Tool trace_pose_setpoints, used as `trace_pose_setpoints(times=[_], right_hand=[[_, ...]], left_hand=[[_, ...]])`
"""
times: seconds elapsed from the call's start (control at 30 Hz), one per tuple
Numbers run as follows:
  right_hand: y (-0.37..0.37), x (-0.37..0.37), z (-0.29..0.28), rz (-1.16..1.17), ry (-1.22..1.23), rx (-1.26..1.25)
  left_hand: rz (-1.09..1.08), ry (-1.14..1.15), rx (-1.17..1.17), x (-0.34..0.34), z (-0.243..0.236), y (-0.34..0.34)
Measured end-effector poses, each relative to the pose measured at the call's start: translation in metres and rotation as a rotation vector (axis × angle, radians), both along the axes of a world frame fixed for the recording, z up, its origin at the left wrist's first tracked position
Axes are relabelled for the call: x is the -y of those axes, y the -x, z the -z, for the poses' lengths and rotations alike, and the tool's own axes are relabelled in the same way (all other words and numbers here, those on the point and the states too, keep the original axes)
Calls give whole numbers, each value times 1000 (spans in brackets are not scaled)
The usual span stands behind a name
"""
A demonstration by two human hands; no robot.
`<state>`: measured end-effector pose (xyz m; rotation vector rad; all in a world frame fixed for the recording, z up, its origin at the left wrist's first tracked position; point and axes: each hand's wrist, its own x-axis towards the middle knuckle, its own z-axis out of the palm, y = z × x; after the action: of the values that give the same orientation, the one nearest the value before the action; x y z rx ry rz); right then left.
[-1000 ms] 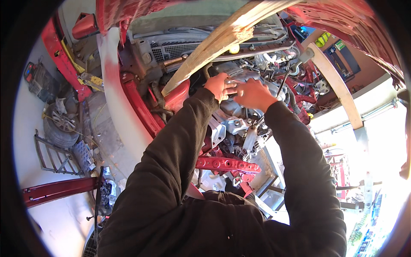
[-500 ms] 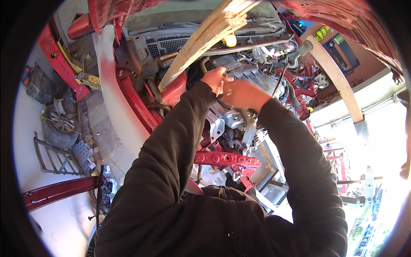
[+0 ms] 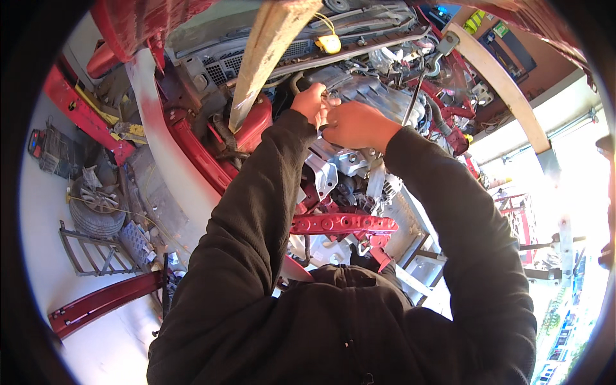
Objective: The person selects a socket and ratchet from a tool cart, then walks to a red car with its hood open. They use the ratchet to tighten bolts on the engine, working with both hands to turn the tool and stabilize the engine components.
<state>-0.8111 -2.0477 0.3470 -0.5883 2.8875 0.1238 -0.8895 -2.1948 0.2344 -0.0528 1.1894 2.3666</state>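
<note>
My left hand (image 3: 309, 101) is closed, fingers curled around something small that I cannot make out, over the car's engine bay. My right hand (image 3: 363, 126) meets it from the right, fingers bent in against the left one; what lies between them is hidden. Both are just in front of a grey engine (image 3: 378, 93). Beside my left hand, a rough wooden beam (image 3: 263, 45) slants down to a red inner body panel (image 3: 253, 128). Below my hands are a silver bracket (image 3: 322, 172) and a red crossmember (image 3: 343, 224).
A pale fender (image 3: 153, 115) borders the left. An upright plank (image 3: 510, 96) with metal hardware stands right, a yellow object (image 3: 328, 43) hangs above. A tyre (image 3: 96, 215), metal rack (image 3: 90, 250) and loose red panel (image 3: 106, 301) lie along the left.
My joined hands have moved slightly up and left in the picture, the right one turning more back-uppermost. The view has shifted, so the beam now looks steeper and the hanging yellow object shows fully.
</note>
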Motion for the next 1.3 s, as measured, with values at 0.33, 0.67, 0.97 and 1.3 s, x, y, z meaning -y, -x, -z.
trace_pose_setpoints(times=[0.33,0.67,0.97,1.3], right_hand=[[-20,-1,-18,-48,234,243],[-21,2,-23,-4,181,129],[-20,5,-26,-4,8,142],[-6,-8,-11,65,51,191]], left_hand=[[139,5,49,4,10,13],[-20,51,48,3,1,4],[6,79,-8,5,-10,-4],[81,49,-22,1,3,7]])
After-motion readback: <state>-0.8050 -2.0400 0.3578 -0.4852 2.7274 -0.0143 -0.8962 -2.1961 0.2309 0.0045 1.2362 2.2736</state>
